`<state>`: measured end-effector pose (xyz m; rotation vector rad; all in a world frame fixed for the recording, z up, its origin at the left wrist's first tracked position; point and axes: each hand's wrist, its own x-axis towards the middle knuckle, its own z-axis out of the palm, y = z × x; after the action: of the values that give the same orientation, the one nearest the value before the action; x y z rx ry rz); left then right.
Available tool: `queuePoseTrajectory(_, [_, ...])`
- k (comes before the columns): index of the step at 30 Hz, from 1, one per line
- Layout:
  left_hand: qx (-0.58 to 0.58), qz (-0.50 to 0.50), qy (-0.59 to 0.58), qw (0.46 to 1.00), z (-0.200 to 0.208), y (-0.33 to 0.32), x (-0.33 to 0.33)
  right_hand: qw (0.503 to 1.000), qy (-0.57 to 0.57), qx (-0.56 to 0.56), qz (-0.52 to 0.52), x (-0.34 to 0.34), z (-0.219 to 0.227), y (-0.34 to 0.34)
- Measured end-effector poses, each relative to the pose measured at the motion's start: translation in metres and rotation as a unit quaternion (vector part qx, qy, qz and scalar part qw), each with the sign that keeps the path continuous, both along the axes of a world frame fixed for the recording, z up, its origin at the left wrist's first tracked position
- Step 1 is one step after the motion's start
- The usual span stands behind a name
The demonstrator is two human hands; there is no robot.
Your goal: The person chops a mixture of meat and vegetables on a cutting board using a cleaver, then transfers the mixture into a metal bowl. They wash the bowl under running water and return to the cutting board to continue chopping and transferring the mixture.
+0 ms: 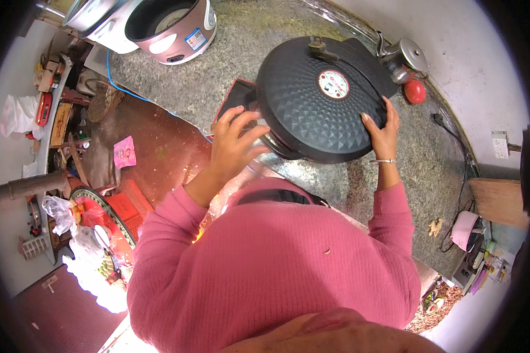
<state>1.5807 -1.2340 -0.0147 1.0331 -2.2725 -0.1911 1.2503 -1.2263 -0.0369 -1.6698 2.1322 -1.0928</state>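
A round black electric griddle (303, 117) with a raised diamond pattern and a round label on its lid is on the speckled grey countertop (235, 47), in front of me. Its plug (323, 49) lies on top of the lid. My right hand (384, 138) grips the griddle's right edge, with the thumb over the lid and the fingers partly hidden behind the rim. Beside the front left side is my left hand (232, 144), its fingers spread and bent; whether the fingertips touch the griddle I cannot tell. A dark, red-edged flat thing (232, 100) shows partly beneath the griddle's left side.
A pink rice cooker (159, 50) stands open at the far left of the counter. Beyond the griddle are a metal kettle (401, 69) and a red tomato (414, 92). Along the right wall run a black cord (464, 154) and, nearer, a piece of ginger (434, 227).
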Motion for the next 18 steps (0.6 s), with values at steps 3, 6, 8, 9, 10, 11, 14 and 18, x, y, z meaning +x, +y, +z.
queuePoseTrajectory(3, [-0.028, 0.030, 0.029, 0.999, -0.002, -0.009, -0.001, 0.999, -0.011, -0.035, 0.033, -0.003, -0.007, -0.033])
queuePoseTrajectory(6, [-0.053, 0.050, 0.026, 0.997, -0.002, -0.023, -0.008, 0.996, -0.027, -0.055, 0.069, -0.011, -0.012, -0.073])
queuePoseTrajectory(8, [-0.057, 0.061, 0.031, 0.996, -0.001, -0.030, -0.016, 0.994, -0.030, -0.063, 0.080, -0.018, -0.013, -0.096])
queuePoseTrajectory(9, [-0.055, 0.067, 0.030, 0.996, 0.000, -0.032, -0.021, 0.992, -0.039, -0.069, 0.094, -0.022, -0.014, -0.105])
queuePoseTrajectory(10, [-0.053, 0.070, 0.038, 0.995, 0.000, -0.032, -0.024, 0.994, -0.037, -0.055, 0.089, -0.025, -0.016, -0.112])
queuePoseTrajectory(11, [-0.044, 0.073, 0.038, 0.996, 0.001, -0.032, -0.026, 0.994, -0.029, -0.049, 0.088, -0.028, -0.017, -0.118])
queuePoseTrajectory(14, [0.009, 0.078, 0.050, 0.996, 0.001, -0.026, -0.015, 0.992, -0.022, -0.035, 0.117, -0.039, -0.021, -0.122])
queuePoseTrajectory(18, [0.034, 0.216, 0.062, 0.974, -0.012, -0.021, 0.031, 0.991, -0.014, -0.087, 0.098, -0.051, -0.015, -0.108])
